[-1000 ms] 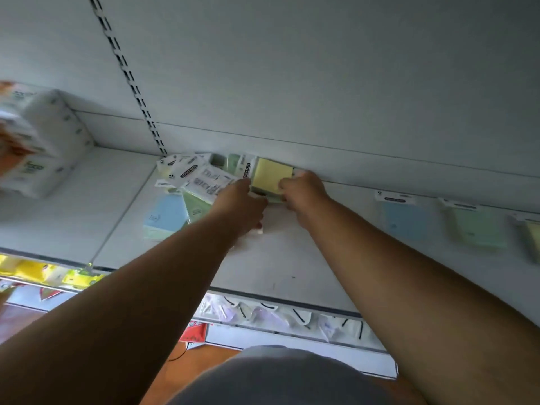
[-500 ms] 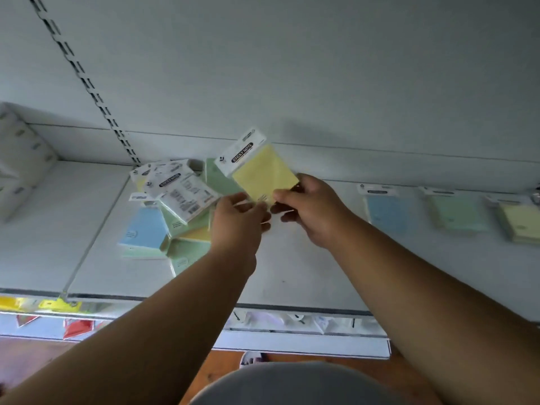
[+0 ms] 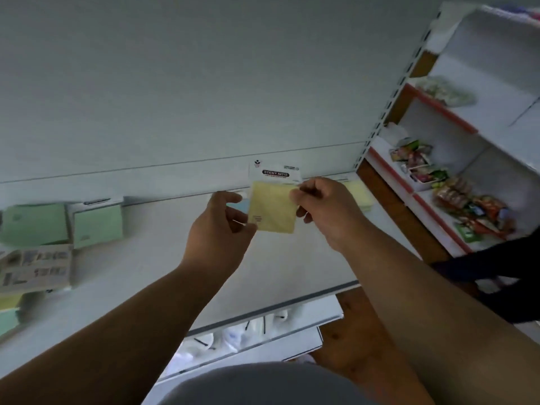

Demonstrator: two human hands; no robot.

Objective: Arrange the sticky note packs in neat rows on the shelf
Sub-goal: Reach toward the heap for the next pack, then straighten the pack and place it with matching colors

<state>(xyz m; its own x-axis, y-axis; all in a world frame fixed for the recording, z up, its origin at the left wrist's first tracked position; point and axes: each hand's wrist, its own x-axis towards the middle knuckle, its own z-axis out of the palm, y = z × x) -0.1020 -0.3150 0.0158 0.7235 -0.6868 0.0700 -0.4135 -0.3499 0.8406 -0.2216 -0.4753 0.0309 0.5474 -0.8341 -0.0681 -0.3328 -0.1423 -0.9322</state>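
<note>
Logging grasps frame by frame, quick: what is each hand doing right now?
Left hand: pinches the lower left corner of the yellow sticky note pack.
Right hand: pinches the same pack at its upper right edge.

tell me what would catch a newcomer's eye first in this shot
The yellow sticky note pack, held up in mid-frame above the white shelf by the left hand and right hand. Next, the loose green packs at the shelf's far left, and the colourful snack packets on the red-edged shelving at right.
</note>
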